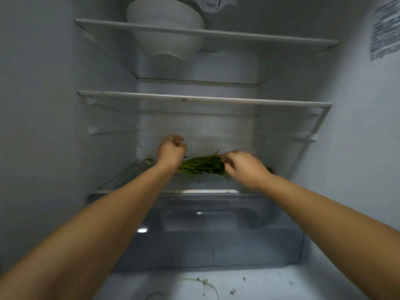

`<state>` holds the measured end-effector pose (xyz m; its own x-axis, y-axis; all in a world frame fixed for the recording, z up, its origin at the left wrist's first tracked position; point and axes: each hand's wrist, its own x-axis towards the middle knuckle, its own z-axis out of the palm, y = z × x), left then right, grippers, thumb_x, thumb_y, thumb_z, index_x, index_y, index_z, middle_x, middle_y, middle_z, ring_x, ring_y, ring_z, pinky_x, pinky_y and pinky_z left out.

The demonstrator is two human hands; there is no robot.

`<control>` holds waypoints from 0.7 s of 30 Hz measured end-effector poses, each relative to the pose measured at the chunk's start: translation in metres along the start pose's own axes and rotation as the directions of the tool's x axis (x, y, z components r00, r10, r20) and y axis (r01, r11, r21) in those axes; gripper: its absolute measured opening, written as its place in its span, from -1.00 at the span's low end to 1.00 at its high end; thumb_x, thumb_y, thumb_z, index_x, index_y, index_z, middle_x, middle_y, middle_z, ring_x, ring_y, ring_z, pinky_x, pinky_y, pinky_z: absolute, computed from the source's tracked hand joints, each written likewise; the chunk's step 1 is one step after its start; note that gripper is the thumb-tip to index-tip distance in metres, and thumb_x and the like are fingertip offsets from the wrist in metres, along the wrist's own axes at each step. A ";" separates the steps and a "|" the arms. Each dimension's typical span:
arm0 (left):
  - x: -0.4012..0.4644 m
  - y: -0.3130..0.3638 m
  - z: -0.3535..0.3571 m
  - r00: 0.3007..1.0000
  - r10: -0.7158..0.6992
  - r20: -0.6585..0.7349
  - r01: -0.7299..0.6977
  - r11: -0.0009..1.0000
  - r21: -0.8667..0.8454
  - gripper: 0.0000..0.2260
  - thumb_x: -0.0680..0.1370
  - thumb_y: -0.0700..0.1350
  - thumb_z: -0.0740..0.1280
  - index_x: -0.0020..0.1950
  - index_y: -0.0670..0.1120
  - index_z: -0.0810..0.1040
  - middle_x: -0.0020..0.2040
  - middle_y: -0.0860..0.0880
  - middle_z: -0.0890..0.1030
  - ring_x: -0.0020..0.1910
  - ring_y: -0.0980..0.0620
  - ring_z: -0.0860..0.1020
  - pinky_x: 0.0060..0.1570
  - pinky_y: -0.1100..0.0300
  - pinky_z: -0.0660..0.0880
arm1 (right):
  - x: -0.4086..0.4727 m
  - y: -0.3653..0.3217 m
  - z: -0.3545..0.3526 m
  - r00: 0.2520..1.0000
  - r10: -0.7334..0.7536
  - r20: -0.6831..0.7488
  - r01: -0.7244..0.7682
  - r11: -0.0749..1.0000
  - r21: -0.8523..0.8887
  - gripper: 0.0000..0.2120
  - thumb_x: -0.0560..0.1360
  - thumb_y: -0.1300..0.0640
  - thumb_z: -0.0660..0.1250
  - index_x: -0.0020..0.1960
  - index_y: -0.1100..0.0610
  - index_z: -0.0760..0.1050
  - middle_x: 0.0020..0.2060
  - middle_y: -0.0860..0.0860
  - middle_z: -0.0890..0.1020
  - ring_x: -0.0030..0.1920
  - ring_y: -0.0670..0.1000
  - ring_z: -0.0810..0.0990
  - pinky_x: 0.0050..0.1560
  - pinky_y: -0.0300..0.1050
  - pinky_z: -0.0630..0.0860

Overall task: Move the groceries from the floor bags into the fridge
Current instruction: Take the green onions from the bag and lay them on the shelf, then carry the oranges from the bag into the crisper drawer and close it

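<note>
We are setting a bunch of greens (200, 165) down near the back edge of the lowest glass shelf (121, 180), above the drawer (207, 230). Our right hand (244, 167) pinches the stem end; our left hand (171, 151) is loosely curled beside the bunch, apparently holding nothing. Next, probably, we let go and draw both arms out.

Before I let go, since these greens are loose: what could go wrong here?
1. The bunch of leafy greens lies loose on the lowest glass shelf; stems could snag the right hand as it withdraws and scatter.
2. The left hand is curled beside the bunch; pulling back carelessly might drag leaves forward off the shelf edge, above the clear crisper drawer.
</note>
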<state>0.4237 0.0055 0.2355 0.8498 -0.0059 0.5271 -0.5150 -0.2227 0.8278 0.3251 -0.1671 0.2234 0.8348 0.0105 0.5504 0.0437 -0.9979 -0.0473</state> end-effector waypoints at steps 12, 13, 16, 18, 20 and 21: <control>-0.196 0.034 -0.072 0.991 0.041 -0.131 -0.015 0.981 0.193 -0.84 0.53 -0.24 0.22 0.05 -0.14 0.55 -0.18 -0.01 0.53 -0.20 0.01 0.47 -0.17 0.23 0.36 | -0.120 -0.058 -0.041 0.968 -0.249 0.018 0.249 0.968 0.018 -0.71 0.59 0.08 0.13 0.27 0.08 0.45 0.19 0.06 0.50 0.18 0.12 0.50 0.16 0.01 0.36; -0.222 0.031 -0.077 0.990 0.019 -0.143 0.010 0.981 0.196 -0.85 0.52 -0.25 0.22 0.02 -0.11 0.54 -0.23 0.02 0.52 -0.21 0.02 0.46 -0.17 0.23 0.36 | -0.135 -0.067 -0.039 0.959 -0.281 0.027 0.280 0.960 0.024 -0.71 0.59 0.08 0.12 0.26 0.08 0.45 0.18 0.07 0.50 0.18 0.13 0.50 0.14 0.01 0.36; -0.299 0.019 -0.102 0.986 -0.085 -0.146 0.112 0.977 0.184 -0.87 0.53 -0.25 0.22 -0.01 -0.06 0.50 -0.27 0.06 0.49 -0.20 0.00 0.47 -0.20 0.17 0.43 | -0.185 -0.100 -0.030 0.927 -0.368 0.064 0.364 0.929 0.075 -0.72 0.59 0.10 0.11 0.26 0.07 0.44 0.18 0.06 0.50 0.17 0.13 0.49 0.12 0.01 0.35; -0.347 0.010 -0.126 0.972 -0.164 -0.169 0.198 0.957 0.210 -0.88 0.52 -0.22 0.23 0.00 -0.05 0.49 -0.27 0.04 0.49 -0.20 -0.02 0.49 -0.14 0.06 0.49 | -0.221 -0.130 -0.022 0.904 -0.418 0.089 0.404 0.903 0.147 -0.70 0.58 0.10 0.11 0.27 0.07 0.43 0.19 0.05 0.50 0.18 0.12 0.48 0.14 0.03 0.36; -0.397 0.002 -0.156 0.946 -0.216 -0.240 0.271 0.936 0.225 -0.88 0.51 -0.23 0.24 -0.02 -0.07 0.51 -0.31 0.02 0.49 -0.25 -0.05 0.48 -0.13 0.02 0.51 | -0.258 -0.165 -0.014 0.875 -0.471 0.111 0.441 0.870 0.220 -0.68 0.57 0.10 0.12 0.29 0.06 0.43 0.21 0.05 0.50 0.22 0.12 0.48 0.18 0.04 0.37; -0.422 -0.001 -0.172 0.930 -0.238 -0.281 0.305 0.925 0.226 -0.87 0.50 -0.25 0.24 -0.02 -0.08 0.52 -0.33 0.02 0.48 -0.26 -0.04 0.47 -0.14 0.03 0.51 | -0.277 -0.183 -0.009 0.856 -0.503 0.121 0.465 0.850 0.248 -0.67 0.56 0.10 0.14 0.30 0.06 0.43 0.22 0.06 0.50 0.23 0.13 0.48 0.18 0.04 0.38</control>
<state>0.0463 0.1761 0.0450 0.8811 0.3216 0.3468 -0.1914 -0.4280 0.8833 0.0811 0.0124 0.0870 0.7588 0.5185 0.3942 0.5611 -0.8277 0.0086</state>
